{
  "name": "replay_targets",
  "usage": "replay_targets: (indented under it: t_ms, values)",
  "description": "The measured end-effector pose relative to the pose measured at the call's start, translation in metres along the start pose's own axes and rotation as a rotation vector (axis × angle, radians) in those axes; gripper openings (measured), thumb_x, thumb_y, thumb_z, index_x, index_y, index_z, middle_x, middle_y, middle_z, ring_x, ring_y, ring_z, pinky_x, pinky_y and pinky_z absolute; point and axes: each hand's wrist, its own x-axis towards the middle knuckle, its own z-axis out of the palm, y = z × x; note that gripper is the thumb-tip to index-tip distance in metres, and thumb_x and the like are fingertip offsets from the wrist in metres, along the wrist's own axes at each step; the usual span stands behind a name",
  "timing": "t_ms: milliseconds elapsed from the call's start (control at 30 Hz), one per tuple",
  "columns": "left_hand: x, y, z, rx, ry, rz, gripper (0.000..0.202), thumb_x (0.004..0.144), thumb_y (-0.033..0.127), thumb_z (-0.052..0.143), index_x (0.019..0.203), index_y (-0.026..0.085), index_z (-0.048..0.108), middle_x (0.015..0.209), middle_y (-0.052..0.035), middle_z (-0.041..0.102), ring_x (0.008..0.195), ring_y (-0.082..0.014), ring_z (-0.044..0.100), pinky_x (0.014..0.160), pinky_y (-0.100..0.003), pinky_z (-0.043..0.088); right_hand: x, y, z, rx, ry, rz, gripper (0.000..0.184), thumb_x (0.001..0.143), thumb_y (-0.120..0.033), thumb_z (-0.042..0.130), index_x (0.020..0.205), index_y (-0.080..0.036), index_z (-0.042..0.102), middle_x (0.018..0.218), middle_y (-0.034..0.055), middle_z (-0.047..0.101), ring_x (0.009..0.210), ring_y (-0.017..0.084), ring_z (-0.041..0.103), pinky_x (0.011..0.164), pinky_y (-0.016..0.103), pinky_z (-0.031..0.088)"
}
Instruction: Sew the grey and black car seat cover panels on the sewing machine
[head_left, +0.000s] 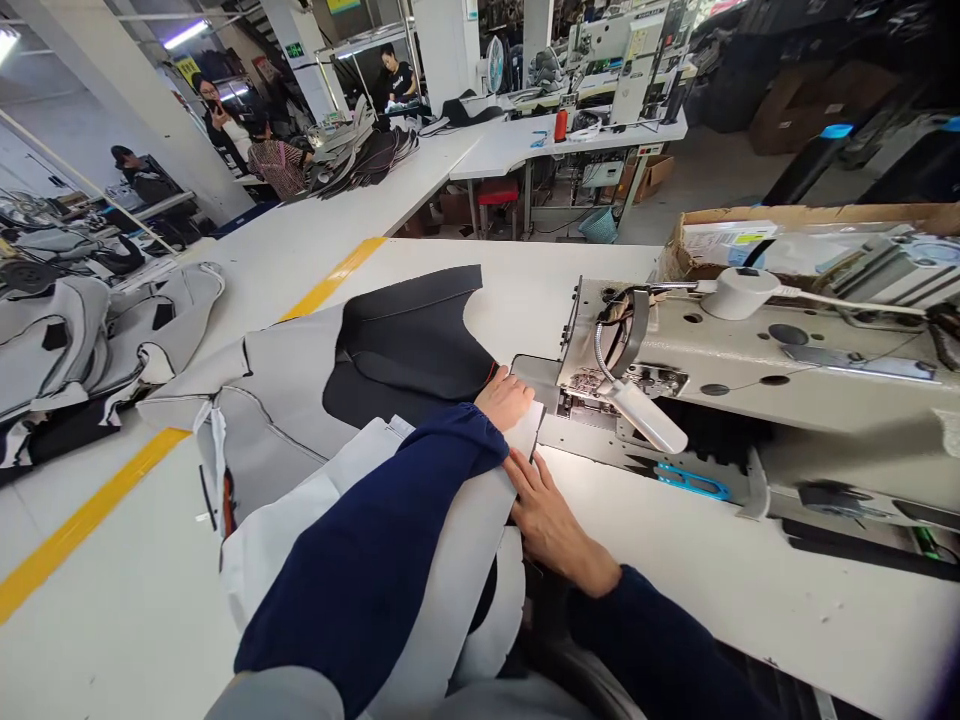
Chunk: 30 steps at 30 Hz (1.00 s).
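A large sewn fabric cover, pale grey on one face (pixel 289 365) and black on the other (pixel 412 335), lies over the table and down toward my lap. My left hand (pixel 506 398) is on its edge just left of the sewing machine (pixel 600 350), fingers bent and close together on the cloth. Closer to me, my right hand (pixel 551 525) grips the edge of the grey strip, some fingertips hidden by the fabric. The strip's end stands close to the machine's metal plate (pixel 538 380). Both forearms wear dark blue sleeves.
Blue-handled thread snips (pixel 694 481) lie on the machine bed under a white lamp (pixel 649 415). Behind the machine stands a cardboard box (pixel 675 245). More grey covers (pixel 112 330) are piled left. Several people work farther back, near another sewing table (pixel 510 145).
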Motion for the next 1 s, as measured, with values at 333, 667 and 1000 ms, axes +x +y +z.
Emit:
replay_targets:
  t_ms: [333, 667, 1000]
  values:
    - [0.005, -0.01, -0.006, -0.109, -0.036, 0.025, 0.033, 0.078, -0.002, 0.041, 0.102, 0.015, 0.055, 0.083, -0.0052, 0.064, 0.083, -0.0213, 0.057, 0.093, -0.043, 0.025, -0.009, -0.008, 0.008, -0.024, 0.148, -0.068, 0.02, 0.073, 0.0, 0.05, 0.077, -0.005, 0.068, 0.152, 0.0216, 0.026, 0.143, 0.039, 0.005, 0.114, 0.057, 0.024]
    - [0.028, 0.0, 0.0, -0.192, -0.035, 0.006, 0.034, 0.077, 0.003, 0.044, 0.108, 0.01, 0.053, 0.081, -0.0079, 0.066, 0.084, -0.0227, 0.059, 0.093, -0.041, 0.025, -0.024, 0.007, 0.005, 0.008, 0.149, -0.019, 0.017, 0.073, 0.0, 0.053, 0.075, -0.008, 0.067, 0.155, 0.02, 0.02, 0.144, 0.036, 0.008, 0.114, 0.058, 0.017]
    - [0.048, 0.007, 0.002, -0.277, 0.03, 0.033, 0.025, 0.075, 0.002, 0.047, 0.096, 0.006, 0.059, 0.083, -0.013, 0.067, 0.084, -0.0236, 0.059, 0.089, -0.043, 0.024, -0.035, 0.026, 0.001, -0.016, 0.193, -0.015, 0.02, 0.076, -0.001, 0.049, 0.073, -0.011, 0.065, 0.152, 0.0192, 0.028, 0.142, 0.036, 0.017, 0.11, 0.061, 0.023]
